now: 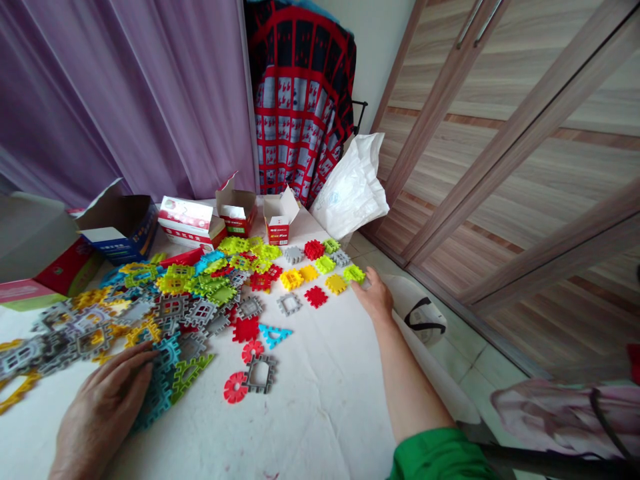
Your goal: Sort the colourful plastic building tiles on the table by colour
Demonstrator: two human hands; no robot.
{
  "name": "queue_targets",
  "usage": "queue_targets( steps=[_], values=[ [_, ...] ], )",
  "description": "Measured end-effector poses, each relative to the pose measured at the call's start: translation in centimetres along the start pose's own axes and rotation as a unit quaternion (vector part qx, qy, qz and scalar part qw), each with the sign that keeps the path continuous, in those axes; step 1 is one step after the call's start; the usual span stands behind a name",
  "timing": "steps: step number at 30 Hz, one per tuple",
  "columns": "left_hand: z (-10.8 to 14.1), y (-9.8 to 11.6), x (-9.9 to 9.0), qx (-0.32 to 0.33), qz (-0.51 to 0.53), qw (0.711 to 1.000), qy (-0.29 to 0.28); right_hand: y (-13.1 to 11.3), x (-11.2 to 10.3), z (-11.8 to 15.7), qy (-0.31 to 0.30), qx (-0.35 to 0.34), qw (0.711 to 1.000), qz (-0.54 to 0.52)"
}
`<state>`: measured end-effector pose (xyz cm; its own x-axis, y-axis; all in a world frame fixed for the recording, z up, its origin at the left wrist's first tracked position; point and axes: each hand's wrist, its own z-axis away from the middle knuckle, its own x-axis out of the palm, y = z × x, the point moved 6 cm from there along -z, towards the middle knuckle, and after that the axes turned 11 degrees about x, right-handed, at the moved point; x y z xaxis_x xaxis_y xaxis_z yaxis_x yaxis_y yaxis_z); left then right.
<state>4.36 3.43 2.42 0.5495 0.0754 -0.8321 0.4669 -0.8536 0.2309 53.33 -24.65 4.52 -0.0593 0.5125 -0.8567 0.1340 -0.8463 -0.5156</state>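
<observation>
My left hand lies open at the near left, its fingers on a heap of interlocking plastic building pieces in grey, teal, yellow, lime and red. My right hand reaches to the far right end of a loose row of pieces, its fingertips at a lime green piece. I cannot tell whether those fingers grip it. Nearer the middle of the white-covered table lie a red gear-shaped piece and a grey square frame piece.
Several opened cardboard boxes stand along the table's far side, with a white plastic bag at the far right corner. The table's right edge drops to a tiled floor, where a white object with a black strap lies. Wardrobe doors stand beyond.
</observation>
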Motion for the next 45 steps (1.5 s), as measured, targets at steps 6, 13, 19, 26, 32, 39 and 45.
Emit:
queue_targets(
  steps=[6,13,19,26,32,39,45],
  values=[
    [-0.1,-0.4,0.1,-0.025,0.012,1.000,-0.009,0.3,0.5,-0.5,0.003,-0.004,1.000,0.021],
    [-0.1,-0.3,0.1,-0.039,0.027,0.999,-0.013,1.3,1.1,-1.3,0.010,-0.014,1.000,-0.003],
    [0.1,-0.4,0.1,-0.027,0.023,0.999,-0.016,1.3,1.1,-1.3,0.006,-0.020,1.000,0.005],
    [-0.2,-0.1,-0.1,-0.023,0.017,1.000,-0.012,1.3,1.3,-1.5,0.002,-0.023,1.000,0.012],
    [-0.3,0.0,-0.2,-0.035,0.024,0.999,-0.011,1.5,1.4,-1.6,0.003,-0.024,1.000,0.013],
    [-0.1,-0.2,0.1,-0.035,0.022,0.999,-0.017,1.6,1.6,-1.8,0.027,-0.030,0.999,0.008],
    [-0.1,-0.2,0.0,-0.028,0.017,0.999,-0.018,1.5,1.6,-1.7,0.018,-0.025,0.999,0.033]
  ],
)
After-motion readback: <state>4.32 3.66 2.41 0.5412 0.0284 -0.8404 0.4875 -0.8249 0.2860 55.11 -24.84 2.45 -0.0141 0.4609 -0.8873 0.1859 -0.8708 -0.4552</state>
